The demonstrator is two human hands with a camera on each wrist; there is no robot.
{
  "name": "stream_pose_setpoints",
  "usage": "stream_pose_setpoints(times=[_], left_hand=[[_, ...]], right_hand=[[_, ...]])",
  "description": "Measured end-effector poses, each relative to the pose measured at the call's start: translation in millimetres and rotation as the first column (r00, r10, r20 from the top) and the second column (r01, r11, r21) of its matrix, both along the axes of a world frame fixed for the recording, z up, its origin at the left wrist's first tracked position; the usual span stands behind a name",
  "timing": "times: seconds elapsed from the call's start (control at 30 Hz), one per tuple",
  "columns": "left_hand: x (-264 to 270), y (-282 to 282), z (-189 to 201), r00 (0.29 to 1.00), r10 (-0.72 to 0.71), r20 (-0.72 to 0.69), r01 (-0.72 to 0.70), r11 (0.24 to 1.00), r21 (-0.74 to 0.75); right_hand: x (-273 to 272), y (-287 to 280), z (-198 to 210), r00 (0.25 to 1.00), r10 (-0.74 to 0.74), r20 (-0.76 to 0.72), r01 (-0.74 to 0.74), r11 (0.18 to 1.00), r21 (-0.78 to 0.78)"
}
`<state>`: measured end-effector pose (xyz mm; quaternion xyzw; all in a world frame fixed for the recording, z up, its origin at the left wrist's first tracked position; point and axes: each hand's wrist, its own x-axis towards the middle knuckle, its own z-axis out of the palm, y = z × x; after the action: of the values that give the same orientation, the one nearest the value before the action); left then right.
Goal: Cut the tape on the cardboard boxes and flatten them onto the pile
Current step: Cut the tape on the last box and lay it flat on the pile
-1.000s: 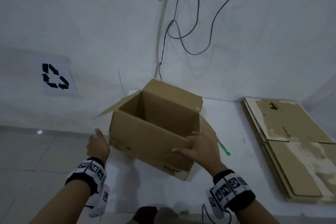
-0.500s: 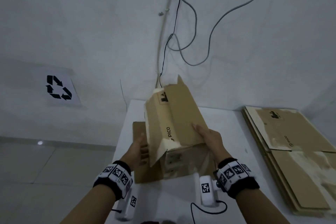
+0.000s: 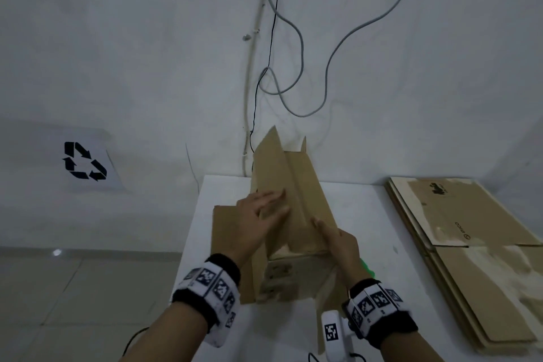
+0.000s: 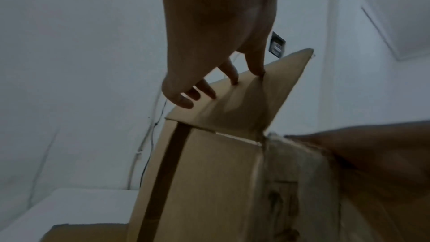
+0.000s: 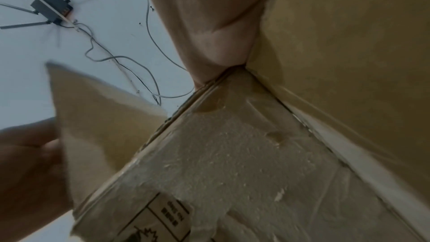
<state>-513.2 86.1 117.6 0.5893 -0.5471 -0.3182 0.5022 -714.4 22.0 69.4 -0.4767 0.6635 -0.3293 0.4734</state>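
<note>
Right hand, fingers extended, braces the right panel of the cardboard box on the white counter. Left hand, fingers spread flat, presses the left panel, apparently to collapse it. Beyond, right: the flattened pile, printed "PICO". Far wall: recycling sign.
</note>
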Motion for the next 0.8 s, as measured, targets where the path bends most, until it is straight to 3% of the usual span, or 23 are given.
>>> stream_pose_setpoints(times=[0.07, 0.13, 0.23, 0.37, 0.5, 0.53, 0.57, 0.63, 0.67, 0.8], left_hand=[[-17, -10, -9, 0.987, 0.032, 0.156, -0.044, 0.996, 0.073], [-26, -20, -24, 0.993, 0.072, 0.089, -0.087, 0.981, 0.175], [-30, -30, -39, 0.991, 0.121, -0.051, -0.103, 0.956, 0.274], [-23, -30, -45, 0.993, 0.088, -0.08, -0.065, 0.964, 0.259], [-4, -14, -45, 0.977, 0.108, -0.184, -0.076, 0.982, 0.174], [5, -6, -45, 0.981, 0.152, -0.122, -0.135, 0.982, 0.132], [15, 4, -46, 0.975, 0.219, 0.039, -0.222, 0.97, 0.101], [34, 23, -48, 0.847, 0.324, 0.421, -0.368, 0.929, 0.025], [41, 30, -50, 0.781, 0.316, 0.539, -0.397, 0.917, 0.037], [49, 33, -42, 0.685, 0.111, 0.72, -0.429, 0.86, 0.276]], right_hand=[[0, 3, -1, 0.999, 0.014, -0.033, -0.014, 1.0, 0.005], [-3, 7, -6, 1.0, 0.008, 0.01, -0.008, 1.0, 0.01], [-7, 11, -8, 0.977, -0.04, 0.211, 0.02, 0.995, 0.097], [-10, 15, -3, 0.984, 0.089, 0.155, -0.091, 0.996, 0.008], [-7, 13, 0, 0.974, 0.087, 0.208, -0.081, 0.996, -0.039], [-7, 11, 0, 0.971, 0.091, 0.219, -0.084, 0.996, -0.04], [-7, 8, 1, 0.969, 0.097, 0.228, -0.09, 0.995, -0.039], [-6, 2, 1, 0.968, 0.112, 0.226, -0.105, 0.994, -0.044], [-4, -1, 3, 0.967, 0.12, 0.226, -0.112, 0.993, -0.045], [6, -10, 7, 0.967, 0.129, 0.222, -0.124, 0.992, -0.036]])
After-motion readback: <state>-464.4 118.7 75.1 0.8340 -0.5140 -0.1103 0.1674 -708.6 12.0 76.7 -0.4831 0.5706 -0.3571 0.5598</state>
